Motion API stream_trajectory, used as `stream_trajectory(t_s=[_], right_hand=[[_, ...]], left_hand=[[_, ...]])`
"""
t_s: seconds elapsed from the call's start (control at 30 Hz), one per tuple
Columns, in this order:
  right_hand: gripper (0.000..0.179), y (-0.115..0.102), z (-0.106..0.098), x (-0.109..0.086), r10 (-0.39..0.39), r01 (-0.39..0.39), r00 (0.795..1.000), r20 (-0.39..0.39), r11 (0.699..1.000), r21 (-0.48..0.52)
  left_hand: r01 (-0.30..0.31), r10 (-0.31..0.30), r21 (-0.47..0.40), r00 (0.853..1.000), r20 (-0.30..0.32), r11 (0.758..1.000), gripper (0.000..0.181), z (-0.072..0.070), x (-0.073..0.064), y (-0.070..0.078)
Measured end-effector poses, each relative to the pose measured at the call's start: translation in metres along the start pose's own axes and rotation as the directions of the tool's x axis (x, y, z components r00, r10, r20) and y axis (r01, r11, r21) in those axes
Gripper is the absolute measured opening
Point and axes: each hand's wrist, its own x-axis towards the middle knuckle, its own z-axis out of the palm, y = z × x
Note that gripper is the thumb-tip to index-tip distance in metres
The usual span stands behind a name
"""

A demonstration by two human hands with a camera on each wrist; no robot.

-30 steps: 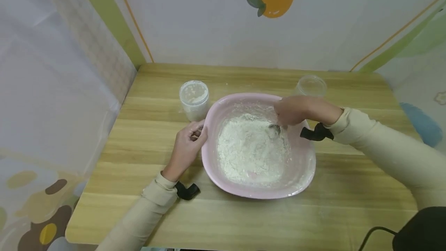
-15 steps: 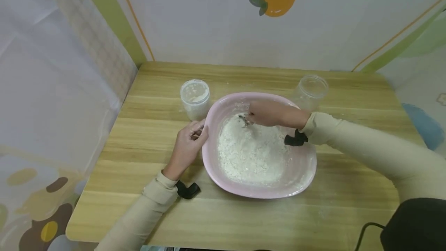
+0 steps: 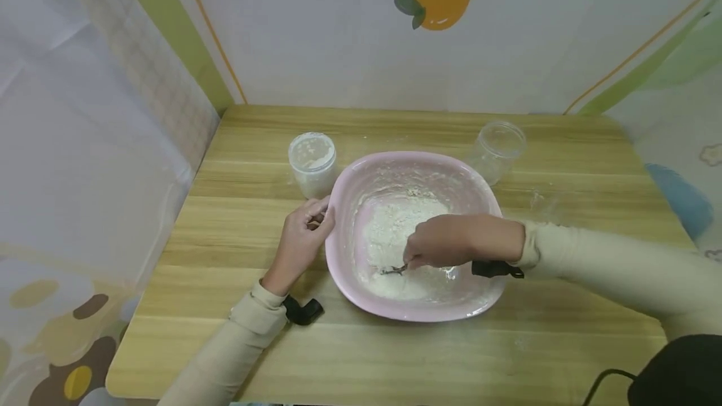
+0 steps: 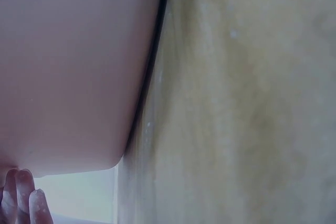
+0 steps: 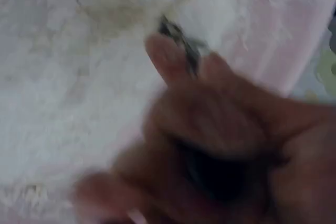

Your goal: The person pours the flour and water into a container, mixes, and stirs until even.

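A pink plastic basin (image 3: 414,315) sits on the wooden table, with white flour (image 3: 392,230) spread over its bottom and clinging to its walls. My left hand (image 3: 300,237) grips the basin's left rim; in the left wrist view, fingertips (image 4: 23,195) rest against the basin's outer side (image 4: 68,77). Inside the basin, my right hand (image 3: 451,241) holds a small metal fork (image 3: 393,270), its head down in the flour near the front left. The right wrist view is blurred, with curled fingers around the fork (image 5: 181,40) and much of its handle hidden.
A clear jar (image 3: 313,165) partly filled with flour stands just left of the basin's back corner. Another clear jar (image 3: 496,149) is behind its right side. White specks dot the table (image 3: 254,161). A black object (image 3: 677,371) with a cord appears at lower right.
My right hand has swept the fork from the basin's back right across to the left, then toward the front. Pink bottom now shows through the flour. My left hand has stayed on the rim.
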Motion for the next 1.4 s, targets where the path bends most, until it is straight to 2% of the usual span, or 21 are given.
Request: stream_trajectory(t_s=[0.07, 0.2, 0.3, 0.4, 0.53, 0.6, 0.67, 0.77, 0.8, 0.93, 1.07, 1.23, 1.33, 1.4], right_hand=[[0.02, 0.003, -0.004, -0.014, -0.014, 0.013, 0.999, 0.051, 1.0, 0.017], [0.018, 0.013, -0.017, -0.038, -0.004, 0.002, 1.0, 0.028, 0.997, 0.071], [0.018, 0.022, -0.024, -0.048, -0.01, 0.006, 1.0, 0.025, 0.989, 0.146], [0.023, 0.028, -0.029, -0.056, -0.036, 0.02, 0.997, 0.073, 0.976, 0.215], [0.028, 0.029, -0.037, -0.068, 0.009, -0.026, 0.997, 0.075, 0.973, 0.228], [0.029, 0.028, -0.037, -0.067, 0.009, -0.023, 0.998, 0.067, 0.976, 0.218], [0.028, 0.026, -0.03, -0.06, -0.045, 0.036, 0.998, 0.043, 0.98, 0.195], [0.024, 0.024, -0.013, -0.043, -0.128, 0.134, 0.99, -0.065, 0.986, 0.102], [0.023, 0.025, -0.008, -0.038, -0.133, 0.141, 0.985, -0.112, 0.988, 0.066], [0.021, 0.032, -0.001, -0.022, -0.066, 0.059, 0.962, -0.263, 0.998, -0.034], [0.018, 0.046, -0.009, -0.013, 0.04, -0.064, 0.94, -0.338, 0.996, -0.06], [0.038, 0.062, -0.018, -0.021, 0.16, -0.209, 0.904, -0.396, 0.974, -0.085], [0.044, 0.066, -0.022, -0.033, 0.185, -0.238, 0.901, -0.392, 0.967, -0.09], [0.046, 0.065, -0.025, -0.042, 0.194, -0.229, 0.922, -0.334, 0.971, -0.066]], left_hand=[[0.004, -0.004, 0.004, 1.0, 0.003, 1.0, 0.033, 0.0, -0.001, 0.0], [-0.002, 0.002, 0.003, 1.0, -0.001, 1.0, 0.033, 0.0, 0.0, 0.0], [-0.006, 0.006, 0.004, 1.0, -0.001, 1.0, 0.032, 0.0, 0.0, 0.001], [-0.002, 0.002, 0.007, 1.0, 0.013, 1.0, 0.031, 0.002, 0.0, 0.001], [-0.003, 0.003, 0.004, 1.0, 0.03, 1.0, 0.032, 0.004, 0.001, 0.002], [-0.006, 0.006, -0.001, 1.0, 0.028, 1.0, 0.032, 0.004, 0.0, 0.002], [-0.007, 0.007, 0.001, 1.0, 0.023, 1.0, 0.032, 0.003, 0.0, 0.003], [-0.006, 0.006, 0.001, 1.0, 0.023, 1.0, 0.032, 0.003, -0.001, 0.003], [-0.006, 0.006, 0.002, 1.0, 0.024, 1.0, 0.032, 0.002, -0.001, 0.003], [0.003, -0.003, -0.001, 1.0, 0.022, 1.0, 0.032, 0.002, 0.0, 0.002], [0.01, -0.01, -0.003, 1.0, 0.014, 1.0, 0.032, 0.001, -0.001, 0.001], [0.003, -0.003, -0.004, 1.0, 0.011, 1.0, 0.033, 0.002, -0.001, 0.001], [0.0, 0.0, 0.002, 1.0, 0.012, 1.0, 0.033, 0.002, 0.0, 0.0], [-0.004, 0.004, 0.008, 1.0, 0.011, 1.0, 0.033, 0.001, 0.0, 0.0]])
